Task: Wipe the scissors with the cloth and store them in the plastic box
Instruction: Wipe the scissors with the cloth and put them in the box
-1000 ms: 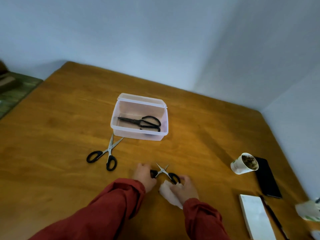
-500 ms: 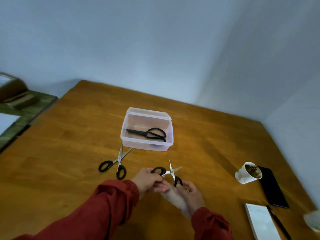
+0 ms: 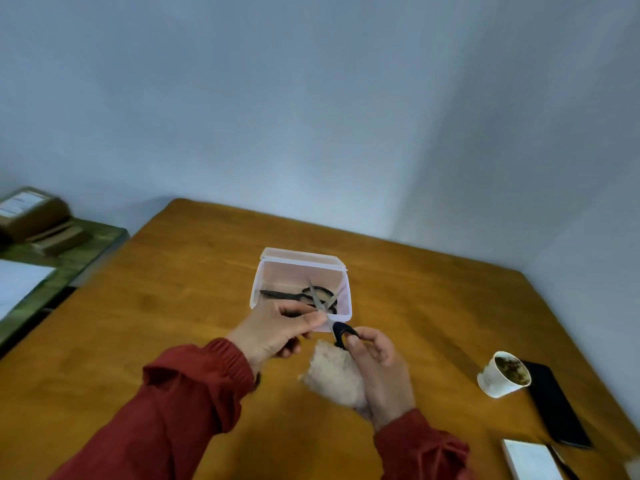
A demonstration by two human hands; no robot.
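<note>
Scissors [image 3: 340,331] aloft: left grip [image 3: 273,329] pinches near pivot; right grip [image 3: 381,372] clasps handle, cloth [image 3: 334,374].

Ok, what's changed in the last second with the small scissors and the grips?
The small scissors have been lifted off the table and now hang, blades open, in front of the plastic box. The left grip pinches them near the pivot; the right grip holds one black handle and the cloth. The black scissors inside the box and the cup have not moved.

A plain home room: wooden table [image 3: 173,306] in a bare-walled corner, used cup [image 3: 504,375], phone [image 3: 554,407]
</note>
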